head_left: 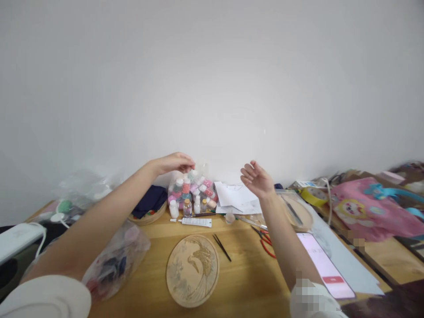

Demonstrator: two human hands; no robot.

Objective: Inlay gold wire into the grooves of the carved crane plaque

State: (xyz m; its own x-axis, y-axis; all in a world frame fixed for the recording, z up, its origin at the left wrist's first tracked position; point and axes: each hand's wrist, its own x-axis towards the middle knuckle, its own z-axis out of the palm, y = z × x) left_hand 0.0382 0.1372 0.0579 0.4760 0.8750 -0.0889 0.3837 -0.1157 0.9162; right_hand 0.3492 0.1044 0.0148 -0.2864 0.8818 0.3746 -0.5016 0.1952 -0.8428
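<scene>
Raised over the back of the table, my left hand [177, 162] has its fingers curled, near the bag of small bottles [195, 190]; whether its fingertips hold anything is hidden. My right hand [256, 179] is up in the air in front of the wall, fingers loosely bent and apart, holding nothing. Below and between the arms lies a round wooden disc [192, 270] with a bird design. Black tweezers [221, 247] rest just right of it. A white tube [197, 221] lies behind the disc, in front of several small bottles.
Red-handled pliers [266, 243] lie by my right forearm. White papers [236, 197] are at the back. A lit phone [326, 265] and a pink bag [374, 210] are on the right. Dark blue cloth [150, 201] and a clear plastic bag [115, 260] are on the left.
</scene>
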